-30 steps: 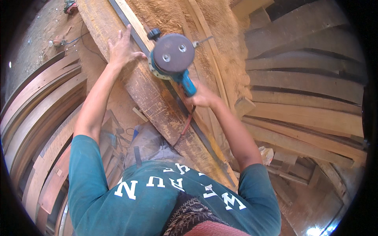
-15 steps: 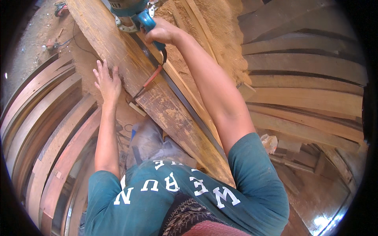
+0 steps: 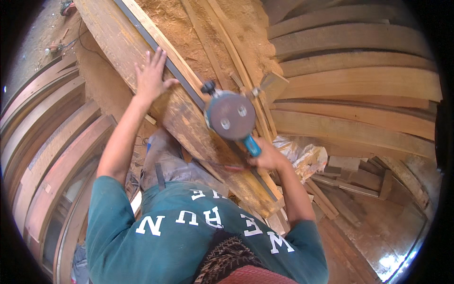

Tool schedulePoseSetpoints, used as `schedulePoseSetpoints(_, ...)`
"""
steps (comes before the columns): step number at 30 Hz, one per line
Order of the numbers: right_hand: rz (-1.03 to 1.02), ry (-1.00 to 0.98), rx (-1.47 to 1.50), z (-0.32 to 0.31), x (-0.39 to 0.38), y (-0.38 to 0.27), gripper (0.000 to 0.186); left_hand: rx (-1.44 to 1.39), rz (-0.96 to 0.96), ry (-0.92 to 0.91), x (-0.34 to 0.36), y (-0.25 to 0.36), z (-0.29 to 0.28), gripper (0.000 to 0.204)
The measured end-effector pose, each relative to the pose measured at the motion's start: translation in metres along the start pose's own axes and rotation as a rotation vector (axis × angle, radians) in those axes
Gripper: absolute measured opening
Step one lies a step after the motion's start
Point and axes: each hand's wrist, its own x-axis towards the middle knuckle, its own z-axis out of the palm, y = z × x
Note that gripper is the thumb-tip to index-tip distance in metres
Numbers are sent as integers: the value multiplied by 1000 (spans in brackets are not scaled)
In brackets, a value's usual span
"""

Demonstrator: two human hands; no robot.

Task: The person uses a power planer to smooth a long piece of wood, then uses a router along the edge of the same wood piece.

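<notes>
Gripping the power tool (image 3: 232,116) by its handle (image 3: 252,146) with the right hand (image 3: 268,154), over the plank (image 3: 182,114), near right; spreading the left hand (image 3: 151,78) open, far left. Probably heavy, rigid; best held by handle and knob (image 3: 208,87).

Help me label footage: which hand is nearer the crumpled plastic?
Right. The right hand, gripping the power tool, appears just left of the crumpled plastic; the left hand is farther off, up-left, over the plank.
</notes>
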Motion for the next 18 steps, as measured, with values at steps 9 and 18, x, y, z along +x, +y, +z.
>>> schedulePoseSetpoints(9,48,-104,60,34,-127,152,49,113,-104,-29,9,6,7,118)
schedulePoseSetpoints(18,52,-141,94,30,-85,169,39,91,-119,-5,7,11,13,119)
